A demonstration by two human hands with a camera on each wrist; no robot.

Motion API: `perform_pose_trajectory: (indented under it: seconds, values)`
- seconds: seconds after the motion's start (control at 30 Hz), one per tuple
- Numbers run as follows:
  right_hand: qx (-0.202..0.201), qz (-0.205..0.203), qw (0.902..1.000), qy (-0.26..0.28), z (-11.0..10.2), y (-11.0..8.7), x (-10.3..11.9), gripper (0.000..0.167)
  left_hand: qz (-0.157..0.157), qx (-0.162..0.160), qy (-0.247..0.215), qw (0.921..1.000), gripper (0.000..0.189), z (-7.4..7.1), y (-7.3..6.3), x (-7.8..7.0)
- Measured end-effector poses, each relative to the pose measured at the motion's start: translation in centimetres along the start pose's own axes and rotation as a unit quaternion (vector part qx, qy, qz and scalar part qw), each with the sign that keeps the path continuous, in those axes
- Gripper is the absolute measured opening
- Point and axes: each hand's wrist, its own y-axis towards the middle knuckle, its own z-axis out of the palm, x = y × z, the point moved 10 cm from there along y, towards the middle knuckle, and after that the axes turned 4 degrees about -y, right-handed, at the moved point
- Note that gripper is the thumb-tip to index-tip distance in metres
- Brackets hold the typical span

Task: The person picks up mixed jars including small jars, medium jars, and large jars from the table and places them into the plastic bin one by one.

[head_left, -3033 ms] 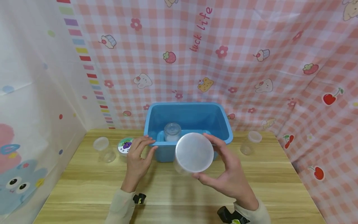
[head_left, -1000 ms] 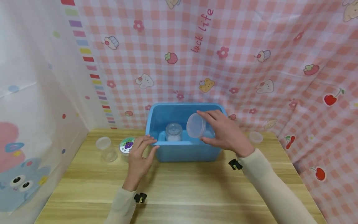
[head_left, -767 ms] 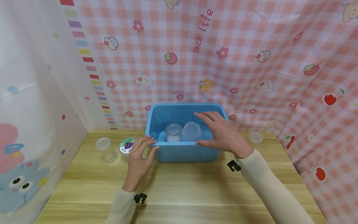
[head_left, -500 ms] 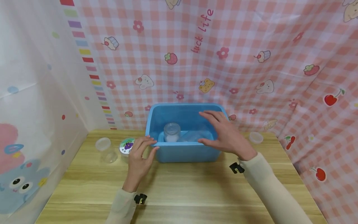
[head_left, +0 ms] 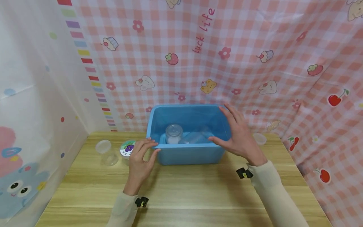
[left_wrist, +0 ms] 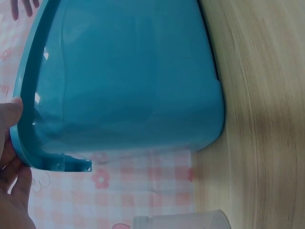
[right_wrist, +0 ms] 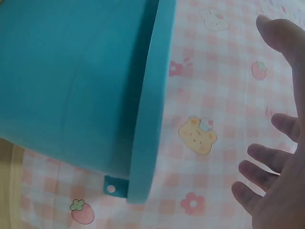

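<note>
The blue plastic bin (head_left: 190, 154) stands at the back of the table. My left hand (head_left: 141, 167) holds its front left rim corner; in the left wrist view the thumb (left_wrist: 10, 113) lies on the rim. My right hand (head_left: 241, 138) hovers over the bin's right end, fingers spread and holding nothing; the right wrist view shows this hand (right_wrist: 281, 167) apart from the rim. Inside the bin, a clear lidded jar (head_left: 174, 134) stands upright at the left. Beside it a clear jar (head_left: 195, 135) lies on its side, partly hidden by the front wall.
Left of the bin are a clear jar with a frosted lid (head_left: 103, 146) and a tub with a grape-print lid (head_left: 127, 148), partly behind my left hand. Another frosted lid (head_left: 259, 138) shows at the right, mostly hidden by my right hand. A checked cloth (head_left: 181, 47) hangs behind.
My right hand carried a clear jar into the bin and let go of it; the jar tipped onto its side. That hand has since risen and moved right. My left hand stays at the rim.
</note>
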Motion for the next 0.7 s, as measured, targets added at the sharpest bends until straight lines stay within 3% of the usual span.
perform_pose_trajectory:
  seconds: [0.23,0.53,0.7]
  values:
    - [-0.04,0.038,0.9982,0.023,-0.6,-0.9,-2.4,0.112,0.006,-0.004,-0.005,1.0,0.027,0.0,-0.1,-0.1]
    - [-0.056,0.097,0.9933,0.026,-1.1,-2.1,-5.5,0.109,0.02,-0.012,-0.008,0.9997,0.029,-0.1,-0.1,-0.3]
    - [-0.062,0.126,0.9897,0.026,-1.5,-2.5,-6.9,0.111,0.003,-0.003,-0.008,1.0,0.026,-0.1,0.0,0.0]
